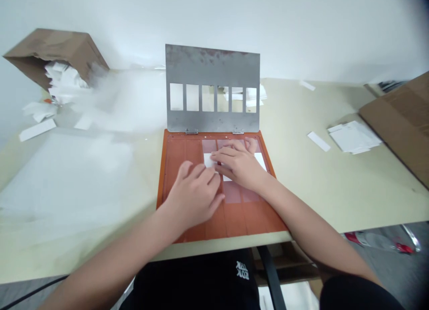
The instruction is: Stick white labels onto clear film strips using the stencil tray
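An orange jig tray [174, 167] lies flat at the table's front edge, with a grey metal lid [212, 68] hinged upright behind it; the lid has a row of rectangular windows. My left hand [194, 193] lies on the tray, fingers stretched forward and flat. My right hand [239, 164] rests just beyond it, fingers pointing left and pressing on a white card [209, 159] in one of the tray's recesses. Another white card [260, 160] shows to the right of that hand. Both hands nearly touch.
A tipped brown box [56, 50] spills white cards at the back left. Clear plastic sheets [67, 176] cover the left of the table. A stack of white cards [353, 136] and a loose strip [319, 141] lie right, beside a cardboard box [402, 122].
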Demonstrator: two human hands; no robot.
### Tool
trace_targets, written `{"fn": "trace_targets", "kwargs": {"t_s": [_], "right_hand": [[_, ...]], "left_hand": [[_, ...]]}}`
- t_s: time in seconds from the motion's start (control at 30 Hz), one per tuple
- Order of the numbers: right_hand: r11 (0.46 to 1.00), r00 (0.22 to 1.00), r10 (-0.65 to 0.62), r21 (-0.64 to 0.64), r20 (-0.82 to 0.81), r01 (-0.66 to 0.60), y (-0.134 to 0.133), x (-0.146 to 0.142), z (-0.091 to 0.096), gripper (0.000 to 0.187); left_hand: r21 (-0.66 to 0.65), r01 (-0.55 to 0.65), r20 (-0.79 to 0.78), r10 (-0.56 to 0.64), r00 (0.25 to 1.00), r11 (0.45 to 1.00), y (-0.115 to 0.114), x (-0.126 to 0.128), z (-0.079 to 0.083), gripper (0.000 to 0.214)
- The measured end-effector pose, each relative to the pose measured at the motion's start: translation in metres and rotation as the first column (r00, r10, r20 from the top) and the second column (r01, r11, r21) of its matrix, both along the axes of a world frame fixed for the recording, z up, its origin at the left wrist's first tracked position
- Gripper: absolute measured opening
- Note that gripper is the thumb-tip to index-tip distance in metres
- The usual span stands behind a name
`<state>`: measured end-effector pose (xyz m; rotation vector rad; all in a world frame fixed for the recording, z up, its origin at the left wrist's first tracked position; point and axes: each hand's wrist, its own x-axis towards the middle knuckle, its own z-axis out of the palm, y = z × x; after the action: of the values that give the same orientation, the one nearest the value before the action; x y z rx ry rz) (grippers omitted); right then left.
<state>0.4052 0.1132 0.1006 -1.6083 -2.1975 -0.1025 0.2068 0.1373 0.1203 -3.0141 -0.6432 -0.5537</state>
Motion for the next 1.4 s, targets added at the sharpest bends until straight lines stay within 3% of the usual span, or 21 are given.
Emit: {"fn": "trace_targets", "kwargs": {"t_s": [0.17,0.53,0.73,0.83,1.17,1.3,1.4], "right_hand": [[1.0,1.0,0.003,0.017,0.016,-0.004,0.0,0.0,0.0,0.011],[0.999,0.999,0.003,-0.05,-0.044,-0.005,0.004,0.006,0.003,0.014],[0.991,0.998,-0.065,-0.115,0.001,0.064,0.009,0.008,0.0,0.049],[0.986,0.998,-0.059,-0.154,0.019,0.061,0.009,0.008,-0.002,0.053],[1.0,0.977,0.008,0.021,-0.212,-0.004,0.014,0.005,-0.012,0.023],[0.989,0.936,0.104,0.138,-0.336,-0.06,0.017,0.004,-0.012,0.031],[0.988,0.924,0.111,0.138,-0.366,-0.064,0.017,0.004,-0.011,0.027]], "left_hand": [[0.083,-0.023,-0.057,0.028,0.998,0.996,-0.025,0.005,-0.009,0.054],[0.089,-0.066,-0.128,0.077,0.989,0.994,-0.033,0.005,-0.01,0.054],[0.072,-0.102,-0.117,0.11,0.987,0.992,-0.036,0.005,-0.009,0.053],[0.062,-0.1,-0.108,0.107,0.988,0.993,-0.035,0.005,-0.01,0.053],[0.062,-0.093,-0.037,0.096,0.995,0.994,-0.031,0.007,-0.01,0.049],[0.049,-0.098,-0.043,0.1,0.994,0.994,-0.032,0.007,-0.009,0.048],[0.036,-0.1,-0.059,0.102,0.993,0.994,-0.032,0.007,-0.009,0.048]]}}
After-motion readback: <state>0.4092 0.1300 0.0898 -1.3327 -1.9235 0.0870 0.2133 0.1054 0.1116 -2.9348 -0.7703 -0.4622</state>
